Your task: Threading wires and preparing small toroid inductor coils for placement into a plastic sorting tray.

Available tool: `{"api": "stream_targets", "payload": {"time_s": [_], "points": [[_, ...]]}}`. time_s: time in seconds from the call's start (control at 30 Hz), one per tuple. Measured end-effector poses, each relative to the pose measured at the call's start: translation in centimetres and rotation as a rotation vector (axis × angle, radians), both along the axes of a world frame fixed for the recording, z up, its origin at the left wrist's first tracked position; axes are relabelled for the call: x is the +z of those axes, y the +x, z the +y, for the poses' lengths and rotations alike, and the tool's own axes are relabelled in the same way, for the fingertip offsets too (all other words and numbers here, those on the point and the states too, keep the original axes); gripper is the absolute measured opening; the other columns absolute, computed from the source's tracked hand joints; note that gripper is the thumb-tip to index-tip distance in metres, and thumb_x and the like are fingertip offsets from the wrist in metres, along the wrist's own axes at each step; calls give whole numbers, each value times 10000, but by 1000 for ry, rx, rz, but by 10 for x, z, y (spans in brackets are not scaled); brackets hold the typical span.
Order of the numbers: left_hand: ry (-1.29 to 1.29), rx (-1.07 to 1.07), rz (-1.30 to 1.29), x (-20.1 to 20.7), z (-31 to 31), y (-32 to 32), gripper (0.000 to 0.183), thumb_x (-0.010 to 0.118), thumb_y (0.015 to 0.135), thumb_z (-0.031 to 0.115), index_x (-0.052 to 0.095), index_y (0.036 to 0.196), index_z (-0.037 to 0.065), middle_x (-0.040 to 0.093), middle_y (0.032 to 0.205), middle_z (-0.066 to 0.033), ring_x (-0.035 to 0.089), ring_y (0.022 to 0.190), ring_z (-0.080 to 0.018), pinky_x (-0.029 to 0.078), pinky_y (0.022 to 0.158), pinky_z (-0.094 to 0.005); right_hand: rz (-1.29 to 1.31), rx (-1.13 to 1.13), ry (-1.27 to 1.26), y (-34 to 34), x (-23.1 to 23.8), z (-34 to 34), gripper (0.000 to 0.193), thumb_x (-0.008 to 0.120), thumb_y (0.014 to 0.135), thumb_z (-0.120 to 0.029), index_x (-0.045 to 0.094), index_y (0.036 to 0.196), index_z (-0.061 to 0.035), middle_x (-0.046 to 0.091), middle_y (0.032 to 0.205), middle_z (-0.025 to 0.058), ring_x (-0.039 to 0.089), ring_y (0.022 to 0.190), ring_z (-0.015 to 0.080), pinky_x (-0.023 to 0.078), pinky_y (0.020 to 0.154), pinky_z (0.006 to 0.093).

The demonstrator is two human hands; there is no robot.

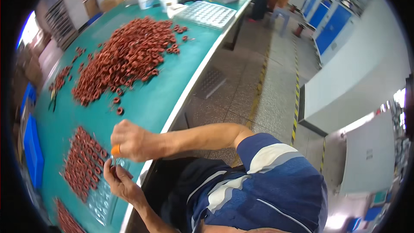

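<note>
My left hand [123,185] is closed at the table's near edge, pinching a small red-brown ring [113,169] between thumb and fingers. Just above it, my right hand [136,142] is curled into a fist. A small orange piece [115,149] shows at its fingertips; whether it is a tool's handle or a finger cover I cannot tell. Beside both hands lies a clear plastic tray [100,203] with round pockets. Rows of red-brown rings with thin wire ends [83,164] fill its far side, while the pockets nearer me hold none.
A large heap of red-brown rings [129,51] covers the green tabletop [146,108] farther along. Pliers [52,100] lie at its left. Another ring-filled tray [67,218] sits lower left, near a blue bin [33,151]. White tubs [168,1] and a pocketed tray [206,14] stand beyond.
</note>
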State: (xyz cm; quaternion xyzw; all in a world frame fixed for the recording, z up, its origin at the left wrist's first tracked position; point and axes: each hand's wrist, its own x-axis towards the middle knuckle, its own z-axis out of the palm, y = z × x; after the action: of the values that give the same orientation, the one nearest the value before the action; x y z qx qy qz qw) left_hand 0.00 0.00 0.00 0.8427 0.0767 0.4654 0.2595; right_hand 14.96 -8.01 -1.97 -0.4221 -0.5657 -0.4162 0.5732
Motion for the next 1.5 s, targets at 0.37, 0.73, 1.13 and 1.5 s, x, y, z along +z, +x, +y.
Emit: {"api": "stream_targets", "payload": {"time_s": [0.37, 0.73, 1.13, 1.5], "points": [[-883, -517, 30, -135, -149, 1, 154, 501, 980, 157, 494, 1073, 34, 443, 734, -4, 393, 597, -57, 335, 487, -188, 453, 292, -412, -21, -106, -179, 122, 712, 801, -153, 669, 853, -50, 566, 873, 42, 533, 873, 219, 444, 789, 339], [-1034, -429, -97, -132, -169, 8, 169, 455, 994, 164, 474, 1115, 48, 465, 775, -30, 431, 590, -86, 361, 507, -206, 1124, 700, -464, -25, -128, -178, 398, 654, 897, -331, 611, 1099, 9, 625, 990, 56, 576, 955, 123, 468, 851, 292], [-676, -420, 77, -130, -165, 3, 242, 520, 953, 82, 465, 1170, -10, 507, 767, -34, 470, 611, -81, 382, 565, -199, 1106, 565, -579, -34, -126, -179, 349, 602, 925, -333, 684, 864, 1, 636, 694, 43, 561, 664, 109, 459, 580, 277], [-642, -310, 92, -126, -168, 1, 246, 519, 961, 95, 490, 1167, -35, 538, 756, -25, 501, 643, -82, 399, 566, -206, 844, 435, -431, -44, -119, -179, 227, 676, 860, -208, 661, 894, 16, 611, 793, 104, 606, 708, 221, 465, 597, 299]]}}
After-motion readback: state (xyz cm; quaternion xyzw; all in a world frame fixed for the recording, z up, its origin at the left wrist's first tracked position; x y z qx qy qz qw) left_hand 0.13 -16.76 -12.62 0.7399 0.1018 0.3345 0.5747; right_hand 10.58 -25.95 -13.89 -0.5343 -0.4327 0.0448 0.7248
